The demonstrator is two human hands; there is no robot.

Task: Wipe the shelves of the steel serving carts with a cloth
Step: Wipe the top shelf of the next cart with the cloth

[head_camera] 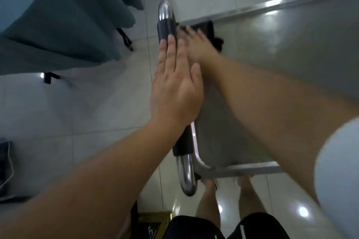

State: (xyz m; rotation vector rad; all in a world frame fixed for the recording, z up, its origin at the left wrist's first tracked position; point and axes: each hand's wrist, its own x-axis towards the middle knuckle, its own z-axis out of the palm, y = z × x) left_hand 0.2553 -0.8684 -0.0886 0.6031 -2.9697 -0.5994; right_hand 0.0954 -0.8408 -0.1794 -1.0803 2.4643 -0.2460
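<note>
Steel serving cart, grey brushed-metal top shelf w/ raised rim, fills centre-right of head view, glare spots across it. Chrome tube handle w/ black foam sleeve runs along its left end. Left hand lies flat over the handle, fingers straight & together, holding nothing. Right hand reaches to the shelf's far-left corner, fingers spread and pressing on a dark cloth; blurred, so probably black, bunched at the rim. Teal draped tablecloth upper left; pale glossy tile floor below. Person's bare legs and black shorts at bottom.
</note>
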